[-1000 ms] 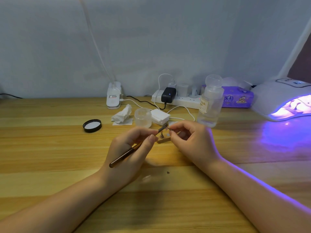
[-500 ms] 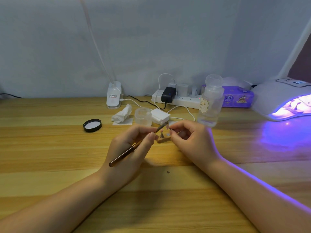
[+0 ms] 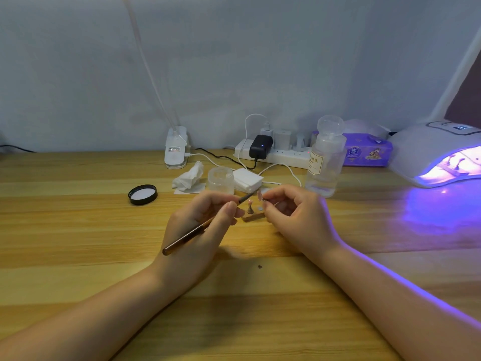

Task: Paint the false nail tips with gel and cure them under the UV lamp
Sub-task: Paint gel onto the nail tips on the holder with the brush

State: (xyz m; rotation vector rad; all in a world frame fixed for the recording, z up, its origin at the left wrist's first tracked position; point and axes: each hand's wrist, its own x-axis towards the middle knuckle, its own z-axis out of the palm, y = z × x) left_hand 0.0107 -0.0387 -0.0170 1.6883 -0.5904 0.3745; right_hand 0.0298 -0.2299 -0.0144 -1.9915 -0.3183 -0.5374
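Note:
My left hand point(image 3: 200, 225) grips a brown gel brush point(image 3: 205, 225), its tip pointing up and right toward a small pale nail tip point(image 3: 259, 194). My right hand point(image 3: 294, 214) pinches that nail tip on its little holder between thumb and forefinger. Below the two hands a small wooden stand point(image 3: 252, 216) lies on the table with another peg holder point(image 3: 250, 209) upright on it. The white UV lamp point(image 3: 437, 155) glows purple at the far right, something lying inside its opening.
A clear jar point(image 3: 221, 179) and its black lid point(image 3: 142, 194) sit behind my hands, beside a crumpled tissue point(image 3: 189, 177) and white pads point(image 3: 247, 180). A clear pump bottle point(image 3: 325, 157), power strip point(image 3: 276, 153) with cables, and purple tissue pack point(image 3: 367, 152) line the back.
My right hand has lifted the nail tip slightly off the stand. The brush tip has drawn a little away from the nail.

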